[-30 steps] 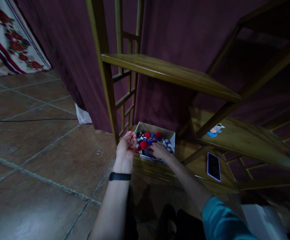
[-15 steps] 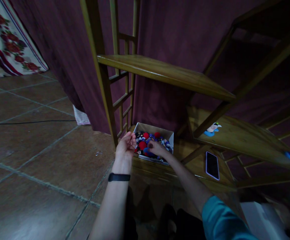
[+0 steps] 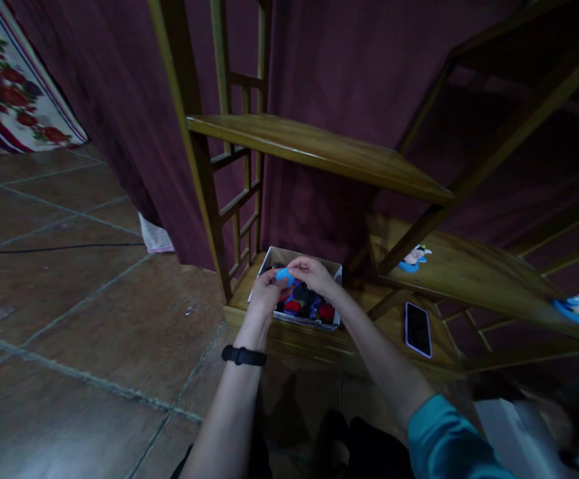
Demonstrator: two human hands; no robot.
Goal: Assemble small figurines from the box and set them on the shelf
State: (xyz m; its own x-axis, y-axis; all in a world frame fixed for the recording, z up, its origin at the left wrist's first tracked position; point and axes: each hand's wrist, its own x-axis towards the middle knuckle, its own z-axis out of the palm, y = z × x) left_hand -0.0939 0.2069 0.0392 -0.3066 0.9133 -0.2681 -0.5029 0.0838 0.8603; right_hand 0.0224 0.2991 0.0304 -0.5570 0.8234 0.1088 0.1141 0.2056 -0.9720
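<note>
Both hands meet over the white box [image 3: 338, 276]. A small light-blue rounded piece [image 3: 284, 275] is pinched between them; its exact kind is too small to tell. My left hand [image 3: 266, 291], with a black band on the wrist, grips its left side. My right hand [image 3: 313, 274] holds its right edge with the fingertips. Below the hands, the box contains a jumble of small red, black and blue items [image 3: 305, 303], partly hidden by my fingers.
The box stands on the low wooden shelf [image 3: 242, 296], under a higher wooden board [image 3: 314, 143]. To the right lie a phone [image 3: 417, 329] and, on another board, small blue-based figurines [image 3: 415, 258]. A dark purple curtain [image 3: 329, 60] hangs behind.
My right hand has come up out of the box's contents, and the light-blue piece now shows between both hands. My left hand has closed on it from an open, palm-up pose.
</note>
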